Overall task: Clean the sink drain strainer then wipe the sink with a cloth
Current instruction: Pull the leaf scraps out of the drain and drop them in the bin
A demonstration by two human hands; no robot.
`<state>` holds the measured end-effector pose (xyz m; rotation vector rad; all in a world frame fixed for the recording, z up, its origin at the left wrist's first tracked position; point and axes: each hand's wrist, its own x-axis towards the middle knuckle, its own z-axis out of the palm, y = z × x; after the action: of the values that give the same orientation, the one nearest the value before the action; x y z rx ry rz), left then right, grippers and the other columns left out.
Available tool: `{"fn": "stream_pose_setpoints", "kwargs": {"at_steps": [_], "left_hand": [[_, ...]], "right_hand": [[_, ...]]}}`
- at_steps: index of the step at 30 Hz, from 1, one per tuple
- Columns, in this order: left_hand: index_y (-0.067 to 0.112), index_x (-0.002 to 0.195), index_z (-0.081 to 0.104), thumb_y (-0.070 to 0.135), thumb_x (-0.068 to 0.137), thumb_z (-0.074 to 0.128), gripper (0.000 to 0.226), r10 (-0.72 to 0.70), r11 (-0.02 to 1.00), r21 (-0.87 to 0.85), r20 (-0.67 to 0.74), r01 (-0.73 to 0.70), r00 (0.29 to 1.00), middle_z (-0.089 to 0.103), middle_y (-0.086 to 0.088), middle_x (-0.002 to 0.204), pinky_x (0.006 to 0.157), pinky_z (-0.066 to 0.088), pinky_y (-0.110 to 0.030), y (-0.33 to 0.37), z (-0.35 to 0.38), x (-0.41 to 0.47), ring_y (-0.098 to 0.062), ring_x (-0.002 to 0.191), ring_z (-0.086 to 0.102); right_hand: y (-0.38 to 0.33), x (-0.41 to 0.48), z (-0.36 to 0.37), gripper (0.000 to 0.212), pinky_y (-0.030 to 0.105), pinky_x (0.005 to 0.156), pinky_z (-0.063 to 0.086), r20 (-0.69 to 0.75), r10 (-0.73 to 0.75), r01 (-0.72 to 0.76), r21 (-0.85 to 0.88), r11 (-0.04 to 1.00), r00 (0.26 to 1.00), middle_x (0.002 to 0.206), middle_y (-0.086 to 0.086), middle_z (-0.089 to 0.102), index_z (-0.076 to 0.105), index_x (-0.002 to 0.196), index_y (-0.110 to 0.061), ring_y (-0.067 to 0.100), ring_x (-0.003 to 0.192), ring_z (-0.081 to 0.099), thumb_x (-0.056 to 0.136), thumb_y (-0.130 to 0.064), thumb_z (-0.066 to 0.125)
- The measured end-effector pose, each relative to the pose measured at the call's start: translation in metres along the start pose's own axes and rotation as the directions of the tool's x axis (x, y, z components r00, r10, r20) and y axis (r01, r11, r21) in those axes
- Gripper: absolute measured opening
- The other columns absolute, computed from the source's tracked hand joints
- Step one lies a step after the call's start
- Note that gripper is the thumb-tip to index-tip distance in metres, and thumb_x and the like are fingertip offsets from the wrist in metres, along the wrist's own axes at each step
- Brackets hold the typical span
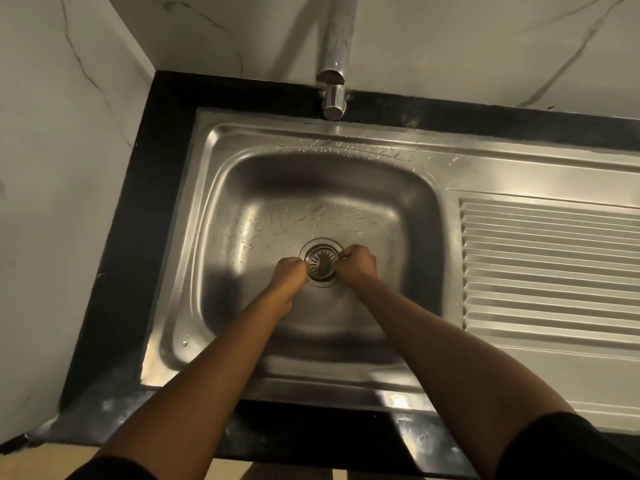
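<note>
White marble-veined wall tiles (450, 39) far and left, black stone countertop (138, 237) below, chrome tap (334, 64) at far wall, dim warm light.

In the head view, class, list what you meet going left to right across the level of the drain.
Marble wall → black countertop → left hand → drain strainer → right hand → ribbed drainboard.

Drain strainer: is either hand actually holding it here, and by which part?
Both hands, left and right, pinch the strainer at opposite edges of its rim. It sits in the drain; lifted or not, cannot tell.
</note>
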<state>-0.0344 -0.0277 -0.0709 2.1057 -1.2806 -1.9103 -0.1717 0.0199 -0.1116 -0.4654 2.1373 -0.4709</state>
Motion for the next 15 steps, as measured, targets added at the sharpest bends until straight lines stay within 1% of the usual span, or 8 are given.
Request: {"fn": "stream_pose_setpoints", "kwargs": {"at_steps": [3, 4, 6, 8, 9, 11, 13, 15], "left_hand": [[0.014, 0.063, 0.051, -0.001, 0.095, 0.051, 0.035, 0.012, 1.000, -0.013, 0.026, -0.012, 1.000, 0.049, -0.006, 0.069, 0.061, 0.029, -0.031, -0.004, -0.003, 0.003, -0.018, 0.063, 0.037], [0.013, 0.066, 0.052, 0.000, 0.095, 0.051, 0.032, 0.017, 1.000, -0.006, 0.039, -0.017, 0.999, 0.049, -0.008, 0.072, 0.063, 0.030, -0.032, -0.005, -0.004, 0.003, -0.019, 0.066, 0.038], [0.011, 0.081, 0.061, 0.003, 0.097, 0.051, 0.021, 0.033, 0.999, -0.006, 0.056, -0.033, 0.998, 0.055, -0.011, 0.084, 0.075, 0.038, -0.034, -0.008, -0.005, 0.004, -0.023, 0.079, 0.046], [0.014, 0.091, 0.067, 0.005, 0.100, 0.050, 0.021, 0.049, 0.999, -0.022, 0.052, -0.048, 0.997, 0.063, -0.007, 0.094, 0.086, 0.043, -0.036, -0.011, -0.007, 0.006, -0.022, 0.089, 0.054], [0.019, 0.088, 0.066, 0.006, 0.101, 0.051, 0.024, 0.057, 0.998, -0.032, 0.046, -0.056, 0.997, 0.065, -0.004, 0.095, 0.088, 0.044, -0.035, -0.011, -0.008, 0.005, -0.020, 0.091, 0.056], [0.028, 0.083, 0.061, 0.006, 0.102, 0.051, 0.031, 0.070, 0.997, -0.047, 0.030, -0.068, 0.997, 0.064, 0.001, 0.094, 0.090, 0.046, -0.034, -0.010, -0.010, 0.002, -0.019, 0.094, 0.058], [0.030, 0.082, 0.060, 0.005, 0.102, 0.051, 0.033, 0.084, 0.996, -0.042, 0.022, -0.083, 0.996, 0.065, 0.000, 0.096, 0.093, 0.047, -0.037, -0.009, -0.012, -0.001, -0.023, 0.100, 0.058], [0.024, 0.095, 0.067, 0.006, 0.102, 0.051, 0.025, 0.101, 0.994, -0.034, 0.021, -0.100, 0.995, 0.070, -0.007, 0.110, 0.101, 0.049, -0.039, -0.007, -0.012, -0.005, -0.028, 0.111, 0.061]], "right_hand": [[-0.003, -0.003, -0.001, 0.018, 0.023, 0.068, 0.045, 0.011, -0.079, 0.079, -0.117, 0.990, 0.997, 0.095, 0.002, 0.064, 0.071, 0.105, -0.010, 0.021, 0.088, 0.062, 0.087, -0.005, 0.073], [-0.005, -0.005, -0.002, 0.015, 0.021, 0.063, 0.043, 0.010, -0.124, 0.124, -0.162, 0.979, 0.992, 0.088, 0.000, 0.062, 0.069, 0.100, -0.012, 0.021, 0.086, 0.063, 0.087, -0.004, 0.071], [-0.009, -0.012, -0.009, 0.014, 0.022, 0.056, 0.039, 0.008, -0.246, 0.240, -0.258, 0.936, 0.969, 0.079, -0.003, 0.058, 0.064, 0.092, -0.017, 0.020, 0.079, 0.061, 0.087, -0.005, 0.068], [-0.012, -0.020, -0.019, 0.010, 0.026, 0.057, 0.039, 0.027, -0.424, 0.396, -0.415, 0.819, 0.905, 0.079, -0.002, 0.058, 0.059, 0.093, -0.019, 0.019, 0.072, 0.057, 0.091, -0.011, 0.065], [-0.013, -0.023, -0.025, 0.006, 0.028, 0.057, 0.037, 0.042, -0.518, 0.468, -0.493, 0.733, 0.855, 0.080, -0.001, 0.058, 0.059, 0.097, -0.018, 0.020, 0.068, 0.054, 0.093, -0.014, 0.063], [-0.013, -0.026, -0.035, 0.010, 0.029, 0.058, 0.034, 0.062, -0.658, 0.554, -0.601, 0.576, 0.751, 0.086, 0.007, 0.063, 0.061, 0.105, -0.012, 0.023, 0.064, 0.047, 0.096, -0.015, 0.058], [-0.012, -0.030, -0.043, 0.016, 0.031, 0.058, 0.035, 0.130, -0.714, 0.591, -0.670, 0.448, 0.688, 0.093, 0.011, 0.069, 0.062, 0.112, -0.009, 0.026, 0.062, 0.048, 0.098, -0.014, 0.055], [-0.010, -0.034, -0.050, 0.018, 0.033, 0.058, 0.037, 0.201, -0.724, 0.614, -0.700, 0.365, 0.660, 0.096, 0.012, 0.070, 0.062, 0.114, -0.009, 0.029, 0.065, 0.060, 0.099, -0.014, 0.054]]}}
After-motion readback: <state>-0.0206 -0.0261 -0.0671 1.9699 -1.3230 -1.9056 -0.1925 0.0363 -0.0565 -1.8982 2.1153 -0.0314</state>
